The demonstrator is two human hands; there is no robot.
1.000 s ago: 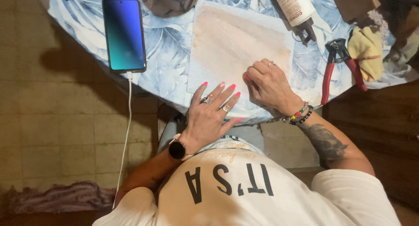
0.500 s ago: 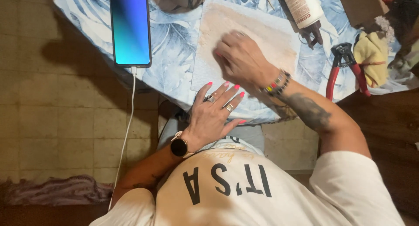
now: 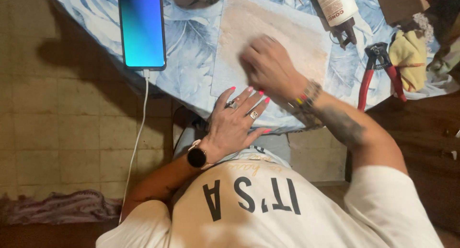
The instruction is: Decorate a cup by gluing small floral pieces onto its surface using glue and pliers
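Left hand (image 3: 237,118) spread flat on near edge of pale square tile (image 3: 268,51) on worktop (image 3: 191,51); right hand (image 3: 268,66), blurred, fingers together, pressed mid-tile; white cylindrical cartridge (image 3: 338,6) beyond tile's far-right corner.
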